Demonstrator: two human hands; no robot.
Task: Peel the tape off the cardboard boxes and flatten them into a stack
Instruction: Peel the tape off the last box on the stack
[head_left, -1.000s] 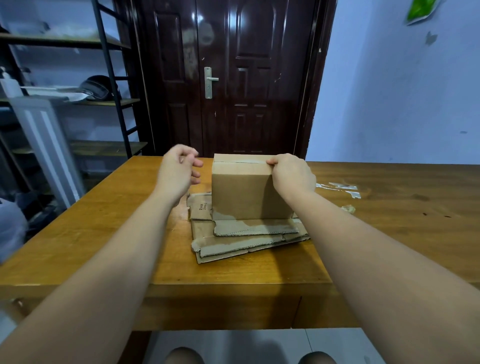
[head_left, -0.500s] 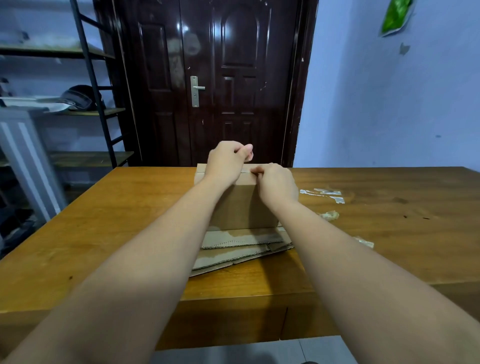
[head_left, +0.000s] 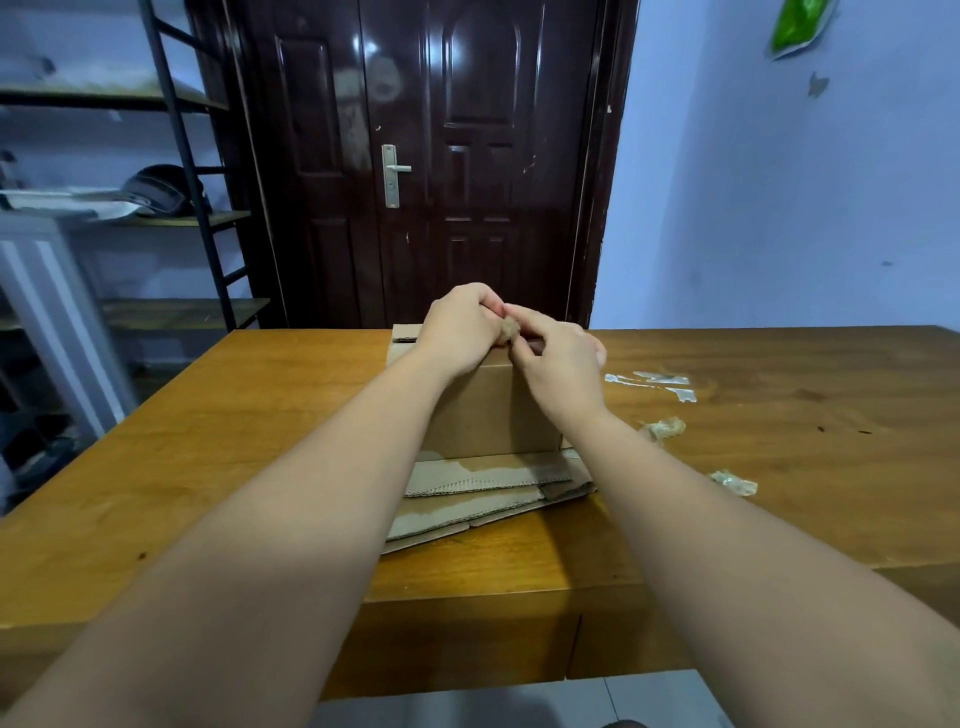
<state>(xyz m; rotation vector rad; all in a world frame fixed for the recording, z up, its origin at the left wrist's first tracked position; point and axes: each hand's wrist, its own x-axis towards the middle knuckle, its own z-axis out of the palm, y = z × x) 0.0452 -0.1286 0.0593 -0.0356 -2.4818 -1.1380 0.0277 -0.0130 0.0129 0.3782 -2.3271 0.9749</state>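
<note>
A brown cardboard box (head_left: 488, 410) stands upright on a stack of flattened cardboard (head_left: 467, 499) in the middle of the wooden table (head_left: 260, 441). Both hands meet just above the box's top edge. My left hand (head_left: 462, 327) is curled, and its fingertips pinch a small crumpled wad of tape (head_left: 506, 331). My right hand (head_left: 561, 358) hovers over the box's top right part, with thumb and forefinger pinching the same wad from the other side. A dark slit shows along the box's top at its left end. My forearms hide the left part of the stack.
Peeled tape scraps lie on the table right of the box: a flat clear strip (head_left: 660, 382) and two crumpled pieces (head_left: 665, 428), (head_left: 735, 483). A dark door (head_left: 441, 156) stands behind the table, and a metal shelf unit (head_left: 176, 218) at the left.
My left hand has moved right, from beside the box to above its top. My right hand has lifted off the box's corner, and the two now pinch a tape wad between them.
</note>
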